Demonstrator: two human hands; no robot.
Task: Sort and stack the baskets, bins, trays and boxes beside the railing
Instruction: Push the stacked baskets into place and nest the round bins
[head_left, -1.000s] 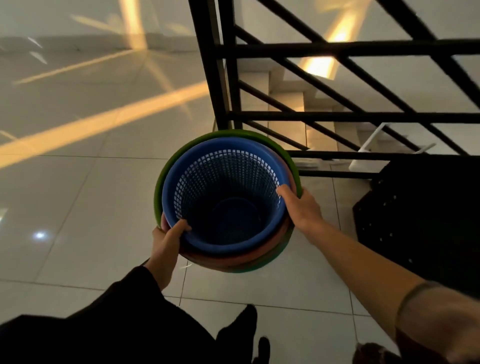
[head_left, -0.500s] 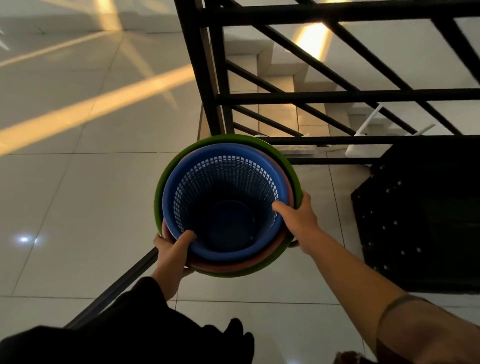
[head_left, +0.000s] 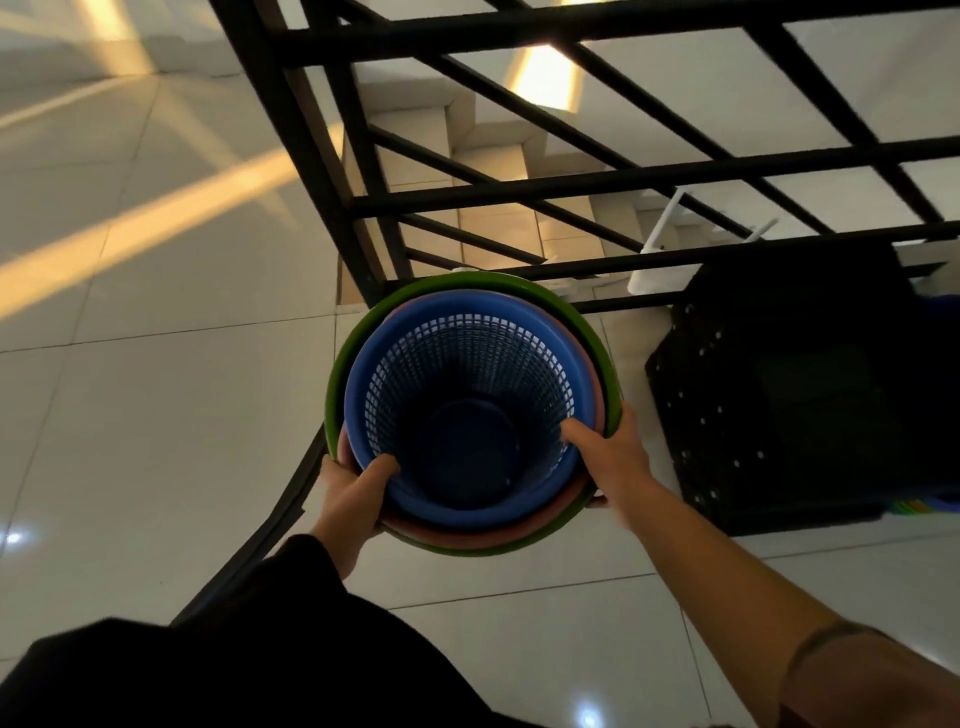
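While unlabelled, nested baskets (head_left: 470, 410) hang in both hands.

The round plastic basket (head_left: 470, 499) innermost in the nest is blue, its wall a fine lattice of small square holes that show pale where light comes through, its solid base a darker navy. Around it sits a salmon-pink plastic rim (head_left: 467, 535), and outside that a green plastic rim (head_left: 592, 325). The metal railing (head_left: 519, 192) is flat black. The glossy floor tiles (head_left: 156, 415) are off-white, crossed by thin grey grout lines and warm amber streaks of light. The perforated crate (head_left: 769, 395) at the right is black, dotted with pale holes.
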